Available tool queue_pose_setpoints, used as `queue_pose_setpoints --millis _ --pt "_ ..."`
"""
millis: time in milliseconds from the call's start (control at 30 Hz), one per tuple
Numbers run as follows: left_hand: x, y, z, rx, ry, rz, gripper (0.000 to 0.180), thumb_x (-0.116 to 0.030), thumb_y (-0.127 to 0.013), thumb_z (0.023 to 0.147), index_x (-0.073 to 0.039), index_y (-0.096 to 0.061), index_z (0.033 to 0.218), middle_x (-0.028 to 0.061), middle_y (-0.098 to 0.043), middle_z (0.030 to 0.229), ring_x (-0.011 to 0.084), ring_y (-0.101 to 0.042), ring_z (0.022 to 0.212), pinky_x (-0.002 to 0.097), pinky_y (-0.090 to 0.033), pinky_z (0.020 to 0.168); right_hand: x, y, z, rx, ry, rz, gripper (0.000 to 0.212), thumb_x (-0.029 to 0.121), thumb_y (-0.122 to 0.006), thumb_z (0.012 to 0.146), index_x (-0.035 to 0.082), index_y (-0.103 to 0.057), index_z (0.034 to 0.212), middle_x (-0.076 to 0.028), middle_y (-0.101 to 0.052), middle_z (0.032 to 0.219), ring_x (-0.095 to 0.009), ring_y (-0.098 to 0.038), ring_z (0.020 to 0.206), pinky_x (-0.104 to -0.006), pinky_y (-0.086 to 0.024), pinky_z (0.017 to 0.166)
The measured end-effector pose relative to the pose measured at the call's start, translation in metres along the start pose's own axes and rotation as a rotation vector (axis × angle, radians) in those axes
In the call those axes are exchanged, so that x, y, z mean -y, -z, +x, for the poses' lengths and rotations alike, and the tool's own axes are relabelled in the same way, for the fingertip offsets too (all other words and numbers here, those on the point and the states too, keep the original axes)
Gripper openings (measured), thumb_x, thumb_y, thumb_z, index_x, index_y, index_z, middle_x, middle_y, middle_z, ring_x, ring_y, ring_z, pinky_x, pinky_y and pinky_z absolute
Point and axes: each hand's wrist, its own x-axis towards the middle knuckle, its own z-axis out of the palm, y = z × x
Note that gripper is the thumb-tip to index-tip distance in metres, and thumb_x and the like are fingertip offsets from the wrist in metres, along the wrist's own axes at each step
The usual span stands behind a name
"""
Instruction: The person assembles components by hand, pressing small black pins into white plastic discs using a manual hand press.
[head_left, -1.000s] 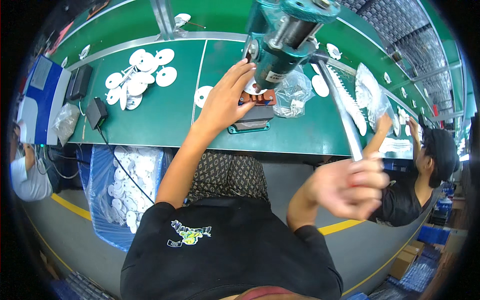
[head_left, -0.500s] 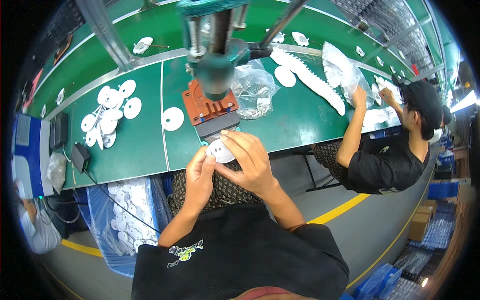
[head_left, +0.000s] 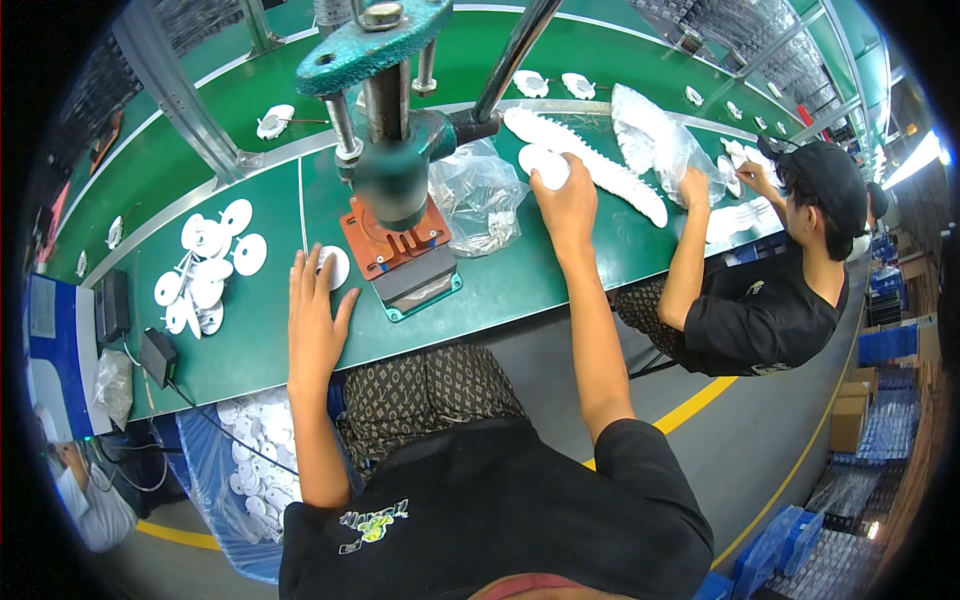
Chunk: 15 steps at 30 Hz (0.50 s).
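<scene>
A round white disc point(head_left: 543, 168) is at the near end of a long white row, right of the press. My right hand point(head_left: 568, 208) has its thumb and fingers about this disc's edge; whether one disc or more lies under it I cannot tell. My left hand point(head_left: 316, 320) reaches over the table left of the press, fingers stretched out and thumb apart. Its fingers touch or overlap the left edge of another white disc with a hole point(head_left: 337, 266). Between my hands stands the teal press point(head_left: 400, 180), over an orange fixture point(head_left: 425, 228) with a dark block in front.
A clear bag of small parts point(head_left: 480, 200) lies beside the press. Loose white discs point(head_left: 205, 265) are heaped at left. Below the table edge is a blue-lined bin of white discs point(head_left: 262, 460). A co-worker point(head_left: 770, 270) handles a plastic bag point(head_left: 650, 140) at right.
My hands were together in front of the press with a white disc between them. They have parted: the left to a disc on the table, the right to the disc beside the row. The view has shifted.
</scene>
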Motion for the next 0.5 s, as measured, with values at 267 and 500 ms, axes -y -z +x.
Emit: queue_pose_setpoints --millis 267,500 --pt "0.005 -0.004 -0.004 -0.159 0.009 -0.076 0.022 -0.012 -0.063 0.092 0.000 -0.066 0.111 0.0154 -0.067 0.116 0.0347 -0.062 0.111 0.0417 -0.049 0.097 -0.009 -0.008 0.006 0.155 0.010 -0.283 0.039 0.030 -0.076 0.079 0.001 -0.070 0.103 -0.020 -0.067 0.108 -0.036 -0.062 0.103 -0.0440 -0.049 0.088" --pt "0.003 -0.009 -0.016 -0.311 0.589 -0.901 0.028 -0.021 -0.047 0.105 0.001 -0.064 0.110 0.0102 -0.067 0.078 0.0079 -0.053 0.044 0.0242 -0.041 0.044 -0.005 -0.002 -0.013 -0.022 0.020 -0.097 0.037 0.027 -0.074 0.082 0.003 -0.066 0.108 -0.017 -0.063 0.118 -0.036 -0.057 0.112 -0.0454 -0.045 0.093"
